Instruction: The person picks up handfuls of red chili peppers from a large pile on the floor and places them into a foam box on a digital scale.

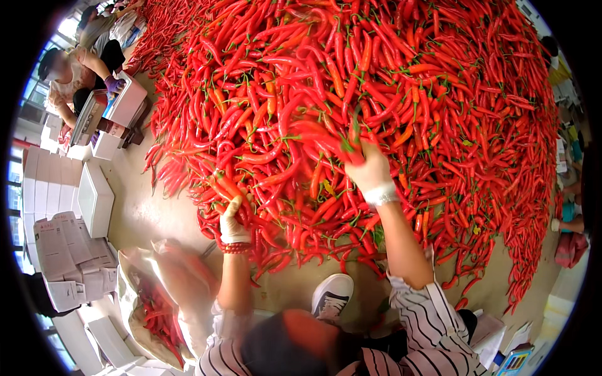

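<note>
A wide heap of red chili peppers with green stems covers the floor before me. My left hand, in a pale glove with a red bead bracelet at the wrist, is closed around a few red chilies at the heap's near left edge. My right hand, also in a pale glove, grips several red chilies by the stem end over the middle of the heap; they point left and are blurred. A few orange chilies lie among the red ones.
An open sack with red chilies stands at lower left. Beside it are stacked cardboard sheets and white foam boxes. A co-worker with purple gloves handles boxes at upper left. More people are at the right rim. A sneaker rests near the heap.
</note>
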Motion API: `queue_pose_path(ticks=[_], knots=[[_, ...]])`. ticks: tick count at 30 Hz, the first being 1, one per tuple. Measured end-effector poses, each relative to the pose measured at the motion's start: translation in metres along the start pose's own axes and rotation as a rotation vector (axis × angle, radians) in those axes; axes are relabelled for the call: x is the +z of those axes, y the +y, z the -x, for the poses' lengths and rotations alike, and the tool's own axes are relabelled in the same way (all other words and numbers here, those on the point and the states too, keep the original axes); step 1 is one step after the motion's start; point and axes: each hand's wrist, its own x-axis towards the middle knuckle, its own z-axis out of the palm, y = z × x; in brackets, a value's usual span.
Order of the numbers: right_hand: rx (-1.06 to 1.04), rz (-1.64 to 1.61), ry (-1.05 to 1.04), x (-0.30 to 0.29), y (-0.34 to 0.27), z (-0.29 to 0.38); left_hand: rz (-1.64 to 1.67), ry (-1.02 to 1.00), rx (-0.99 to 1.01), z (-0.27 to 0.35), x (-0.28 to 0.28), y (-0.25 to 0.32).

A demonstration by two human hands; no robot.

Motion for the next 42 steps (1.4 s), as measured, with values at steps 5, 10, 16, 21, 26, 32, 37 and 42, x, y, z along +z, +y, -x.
queue_pose_path(ticks=[5,10,16,21,26,32,37,42], knots=[[0.006,0.498,-0.277,0.056,-0.007,-0.058,-0.646,-0.114,0.711,-0.029,0.01,-0.009],[0.204,0.254,-0.287,0.033,0.01,-0.055,-1.447,-0.263,0.958,-0.045,0.013,0.007],[0.482,-0.904,-0.043,-0.03,0.077,0.006,-0.145,-0.23,0.012,-0.036,0.065,-0.016],[0.27,-0.706,-0.094,-0.007,0.055,-0.007,-0.06,-0.194,-0.125,0.002,0.133,-0.087],[0.729,-0.684,-0.415,0.032,0.031,-0.02,-0.809,-0.54,0.656,-0.045,0.124,-0.092],[0.696,-0.951,-0.377,-0.011,0.086,0.001,-1.841,-1.387,0.967,0.022,0.184,-0.013],[0.516,-1.142,-0.24,-0.059,0.057,0.015,-1.889,-1.716,1.582,-0.064,0.156,-0.033],[0.317,-0.821,-0.074,-0.074,0.071,0.003,-1.875,-1.813,1.241,-0.103,0.143,-0.081]])
